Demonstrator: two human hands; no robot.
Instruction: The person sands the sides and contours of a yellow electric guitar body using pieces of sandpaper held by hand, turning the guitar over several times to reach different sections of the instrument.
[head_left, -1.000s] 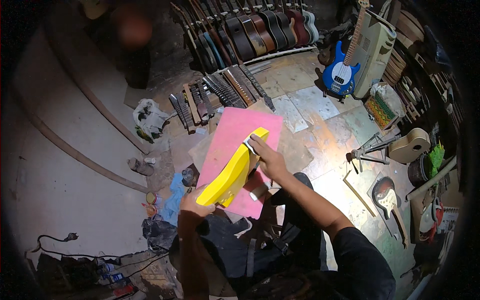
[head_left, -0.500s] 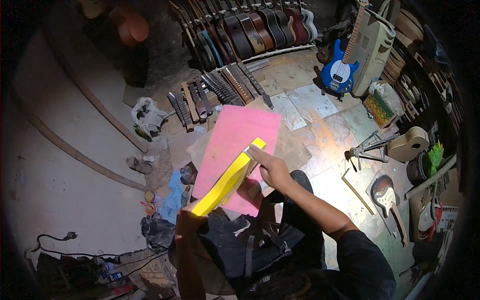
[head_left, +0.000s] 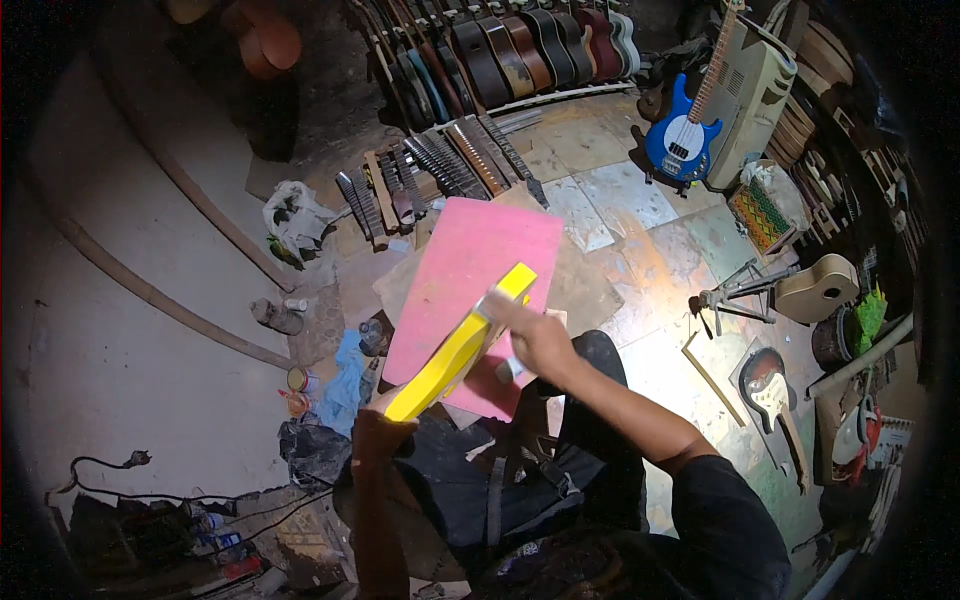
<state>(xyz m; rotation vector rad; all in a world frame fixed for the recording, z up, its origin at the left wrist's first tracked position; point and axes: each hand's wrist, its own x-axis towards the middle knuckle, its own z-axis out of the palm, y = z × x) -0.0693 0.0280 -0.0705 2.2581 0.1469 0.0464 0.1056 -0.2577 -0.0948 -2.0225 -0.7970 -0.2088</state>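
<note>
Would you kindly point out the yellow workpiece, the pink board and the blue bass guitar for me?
Yellow workpiece (head_left: 445, 362): head view, middle of its long edge.
Pink board (head_left: 470, 265): head view, on its bare upper face.
Blue bass guitar (head_left: 682, 138): head view, on its body's pale plate.

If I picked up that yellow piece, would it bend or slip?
The yellow piece is probably stiff: between the left hand and right hand it shows no sag. Its smooth-looking side could be slippery, and being thick, it may feel fairly heavy.
</note>
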